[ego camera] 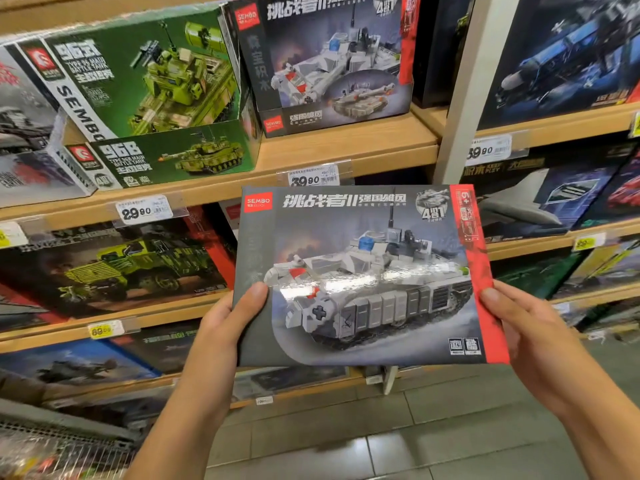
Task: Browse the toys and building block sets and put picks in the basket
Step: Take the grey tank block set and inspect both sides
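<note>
Sembo tank block set [367, 275], a flat grey box with a red band down its right side and a pale grey tank pictured on the front, is held up in both hands in front of the wooden shelves [346, 150], face toward the camera and tilted slightly clockwise. The left hand [228, 327] grips its lower left edge, thumb pressed flat on the front and the other fingers hidden behind. The right hand [526, 327] grips the lower right edge the same way, thumb on the red band, fingers curled round the back.

On the shelf just above stands a matching display box [332, 60] with the same tank art, and beside it to the left a green Type 96 tank box [149, 91]. Price tags reading 29.90 [143, 211] and 39.90 [313, 178] sit on the shelf edge. At the bottom left corner a wire grid, possibly the basket [52, 448], shows blurred.
</note>
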